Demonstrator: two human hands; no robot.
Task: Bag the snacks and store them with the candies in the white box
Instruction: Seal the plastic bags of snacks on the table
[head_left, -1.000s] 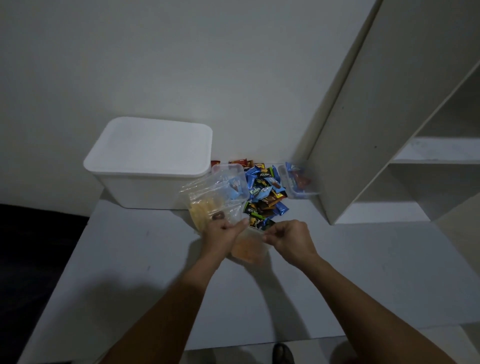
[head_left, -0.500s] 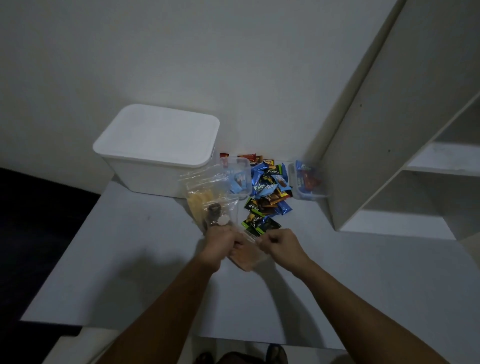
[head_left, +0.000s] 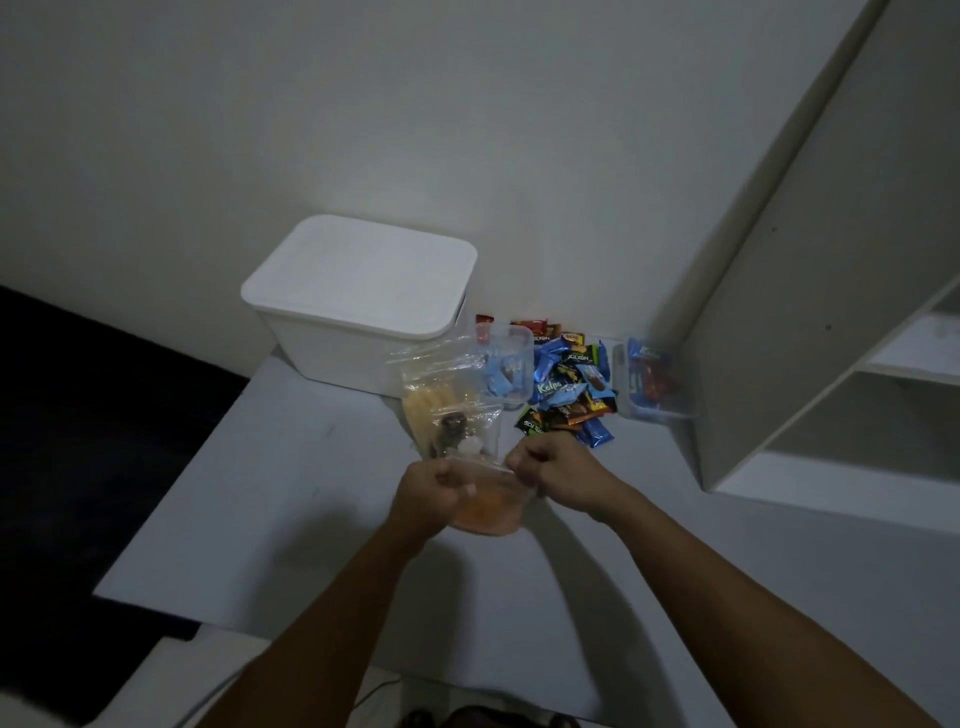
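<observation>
Both hands hold one small clear bag (head_left: 485, 506) of orange snacks above the white table (head_left: 270, 467). The left hand (head_left: 428, 496) curls its fingers around the left edge of the bag, and the right hand (head_left: 553, 470) pinches the top right corner. Behind it lie more bags of snacks (head_left: 447, 410). The candies (head_left: 569, 387) are in a pile near the wall, beside the closed white box (head_left: 363, 301).

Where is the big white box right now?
In the head view, the white box sits lid-on at the table's back left by the wall, left of the candy pile.
</observation>
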